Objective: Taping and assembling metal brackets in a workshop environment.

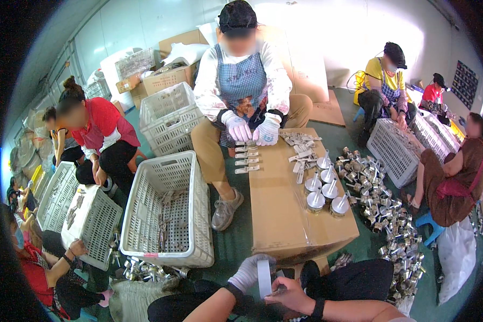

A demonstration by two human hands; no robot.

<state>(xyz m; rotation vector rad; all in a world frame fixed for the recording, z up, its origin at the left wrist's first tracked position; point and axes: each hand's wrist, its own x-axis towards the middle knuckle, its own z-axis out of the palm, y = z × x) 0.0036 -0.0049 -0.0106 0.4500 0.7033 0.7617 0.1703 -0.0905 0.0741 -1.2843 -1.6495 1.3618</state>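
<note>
My left hand [247, 272], in a white glove, is closed round a pale, slightly curved upright piece [264, 279] above my lap. The kind of this piece cannot be made out. Close against its right side is my bare right hand [292, 295], its fingers pinched together on something too small and dark to name. Just beyond both hands stands a cardboard box [276, 214]. On its right side sit several round metal pieces with white discs and upright stems [315, 199]. Flat metal handle-like parts [301, 147] lie in a pile at its far end.
Across the box a co-worker's gloved hands [252, 129] work over a row of flat metal parts [247, 161]. A white plastic crate [163, 209] stands at left. Many small metal cups with handles [383, 209] cover the floor at right. Other people sit around more crates.
</note>
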